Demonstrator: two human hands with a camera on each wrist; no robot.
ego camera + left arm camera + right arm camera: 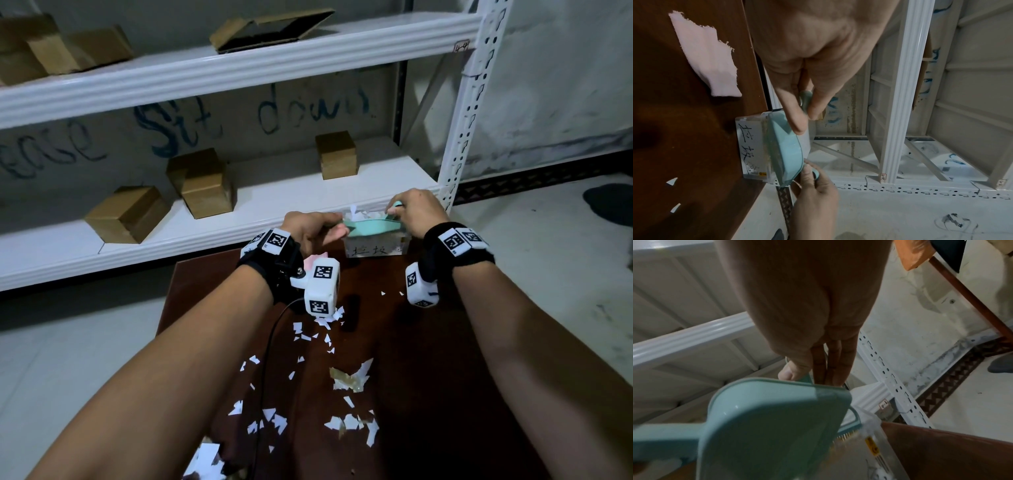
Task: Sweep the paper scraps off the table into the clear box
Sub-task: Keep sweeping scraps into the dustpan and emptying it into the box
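A clear box (373, 248) with handwritten characters stands at the far edge of the dark brown table (411, 342). White scraps show inside the box, above its rim. A teal dustpan (370, 228) is tipped on edge over the box's opening. My left hand (318, 229) grips the dustpan's handle, thumb and fingers curled round it (806, 113). My right hand (414, 212) pinches the teal handle of a small brush (844, 437) at the pan's right end; its bristles point into the box. Several white paper scraps (352, 380) lie scattered over the near half of the table.
A pink torn sheet (709, 53) lies on the table left of the box. A white metal shelf (239, 219) with cardboard boxes stands close behind the table's far edge. A black cable (270, 342) runs across the table's left side. Pale floor lies on both sides.
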